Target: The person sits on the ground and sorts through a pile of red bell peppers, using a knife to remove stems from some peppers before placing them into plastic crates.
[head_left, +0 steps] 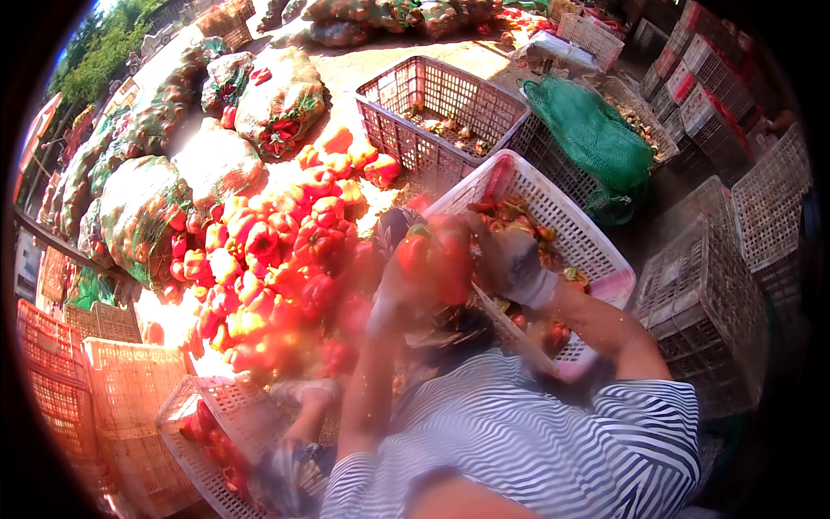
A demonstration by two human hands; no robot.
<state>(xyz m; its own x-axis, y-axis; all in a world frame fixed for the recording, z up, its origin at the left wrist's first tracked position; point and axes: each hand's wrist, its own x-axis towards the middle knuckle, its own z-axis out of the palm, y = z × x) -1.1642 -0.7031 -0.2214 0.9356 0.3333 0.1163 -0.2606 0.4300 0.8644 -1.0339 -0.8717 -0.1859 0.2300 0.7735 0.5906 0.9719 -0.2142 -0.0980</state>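
Note:
In front of my chest, my left hand [393,298] in a pale and dark glove grips a red bell pepper [417,253] from the left and below. My right hand [521,264], also gloved, closes against the right side of the red mass. Motion smears its fingers, so one pepper or two pressed together is hard to tell, and any small tool there is hidden. Under my right hand stands a white and pink crate [595,246] holding pepper cores with green stems [517,212]. A large heap of red bell peppers [290,246] lies left of my hands.
By my left leg, a pale crate [186,406] holds red peppers. Orange crates [138,385] stack farther left. Stuffed net sacks [143,203] line the back left. Beyond sit a brown crate [389,130] and green netting [588,130]. Grey crates [705,277] stand at right.

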